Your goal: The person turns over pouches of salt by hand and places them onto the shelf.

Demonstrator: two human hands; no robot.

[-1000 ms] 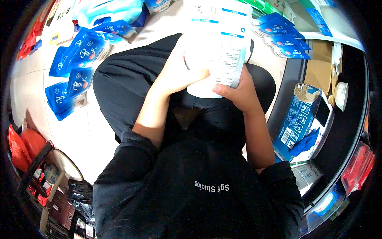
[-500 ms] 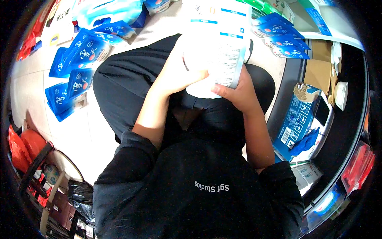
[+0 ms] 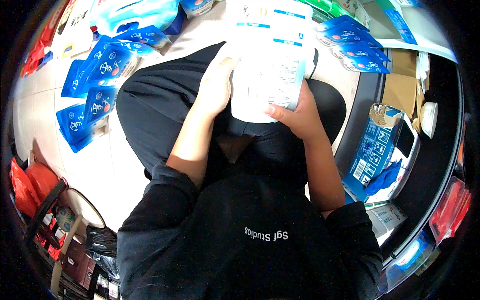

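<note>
A large white pouch (image 3: 255,95) with blue label bars and small print stands upright above my crossed legs, its back facing me. My right hand (image 3: 300,112) grips the lower right edge, thumb pressed on the printed face and fingers behind. Along the left edge rests my left hand (image 3: 216,87), its thumb up beside the pouch; the other fingers are mostly hidden behind it. The top of the pouch runs out of view and is washed out by bright light.
Blue-and-white pouches (image 3: 107,65) lie on the floor at left, and more blue pouches (image 3: 352,45) overlap at upper right. An opened blue carton (image 3: 372,155) sits in the dark shelf at right. Red bags (image 3: 30,185) and a chair-like frame (image 3: 65,240) are at lower left.
My left thumb has lifted off the front of the pouch and moved back to its left edge, uncovering the lower print. The pouch has shifted slightly left; my right hand keeps its grip.
</note>
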